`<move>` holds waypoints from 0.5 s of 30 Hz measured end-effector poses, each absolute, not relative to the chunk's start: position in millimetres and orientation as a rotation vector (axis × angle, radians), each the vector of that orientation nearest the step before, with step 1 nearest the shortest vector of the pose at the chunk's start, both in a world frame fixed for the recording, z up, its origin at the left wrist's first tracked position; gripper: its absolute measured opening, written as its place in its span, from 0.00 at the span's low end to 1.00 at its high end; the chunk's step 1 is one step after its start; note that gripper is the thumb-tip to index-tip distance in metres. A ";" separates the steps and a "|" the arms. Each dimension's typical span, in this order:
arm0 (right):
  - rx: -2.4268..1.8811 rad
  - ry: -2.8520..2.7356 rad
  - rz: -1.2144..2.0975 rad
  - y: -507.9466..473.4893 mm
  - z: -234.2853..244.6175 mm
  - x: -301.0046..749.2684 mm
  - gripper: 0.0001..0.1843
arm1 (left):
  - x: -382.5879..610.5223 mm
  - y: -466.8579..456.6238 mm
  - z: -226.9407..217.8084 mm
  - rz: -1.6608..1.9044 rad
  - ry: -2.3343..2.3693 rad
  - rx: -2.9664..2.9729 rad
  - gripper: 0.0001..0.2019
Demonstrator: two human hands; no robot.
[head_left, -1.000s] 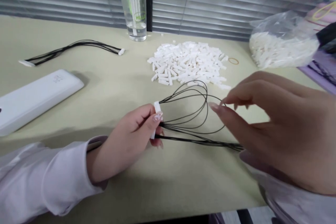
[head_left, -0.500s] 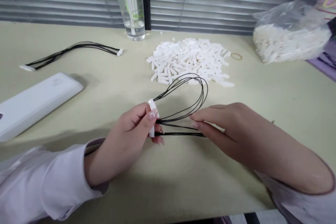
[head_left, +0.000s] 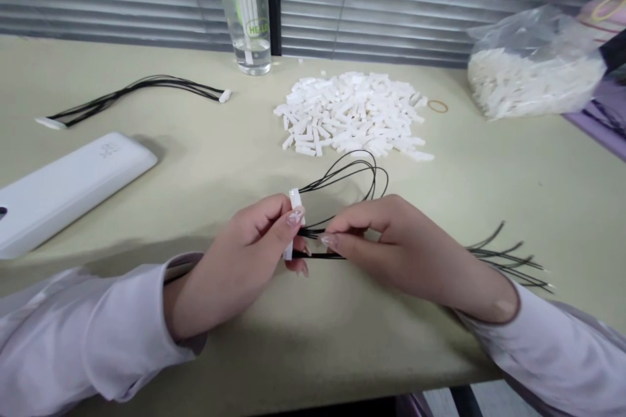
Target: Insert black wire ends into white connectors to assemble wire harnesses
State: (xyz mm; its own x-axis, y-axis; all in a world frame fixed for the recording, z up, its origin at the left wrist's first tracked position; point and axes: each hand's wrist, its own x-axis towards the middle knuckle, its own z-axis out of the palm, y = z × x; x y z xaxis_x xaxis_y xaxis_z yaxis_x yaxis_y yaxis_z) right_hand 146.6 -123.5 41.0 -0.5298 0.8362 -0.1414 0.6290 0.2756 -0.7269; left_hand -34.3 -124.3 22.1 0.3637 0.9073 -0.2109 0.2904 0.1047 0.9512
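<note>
My left hand (head_left: 244,254) pinches a small white connector (head_left: 292,208) upright between thumb and fingers. Thin black wires (head_left: 359,172) run from the connector, loop toward the far side and pass under my right hand. My right hand (head_left: 401,247) pinches the black wires right beside the connector, its fingertips almost touching my left hand. The loose wire ends (head_left: 508,260) fan out on the table behind my right wrist. Both hands hover low over the beige table (head_left: 205,163).
A heap of white connectors (head_left: 352,114) lies just beyond the hands, with a rubber band (head_left: 437,106) beside it. A clear bag of connectors (head_left: 528,75) sits at the far right. A finished black wire harness (head_left: 132,94), a white flat device (head_left: 68,186) and a clear bottle (head_left: 247,10) stand left.
My right hand slid left along the wires, from out at their far ends to right beside the connector. The wire loop shrank and the loose ends came into view on the right.
</note>
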 end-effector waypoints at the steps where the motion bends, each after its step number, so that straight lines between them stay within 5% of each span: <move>1: -1.360 -2.261 1.133 -123.2 41.9 146.8 0.13 | -34.3 -123.9 22.3 0.645 1.156 1.430 0.13; 15: -1.418 -2.241 1.156 -120.5 40.5 149.4 0.15 | -37.0 -117.9 18.6 0.534 1.043 1.291 0.14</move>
State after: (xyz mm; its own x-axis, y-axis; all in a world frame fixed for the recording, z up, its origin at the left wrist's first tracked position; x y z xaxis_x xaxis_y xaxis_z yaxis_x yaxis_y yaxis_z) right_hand 149.4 -120.5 40.5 -0.4960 0.8461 -0.1949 0.6495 0.2125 -0.7301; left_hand -37.0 -117.9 18.6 0.4711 0.8207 -0.3234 0.2173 0.2474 0.9443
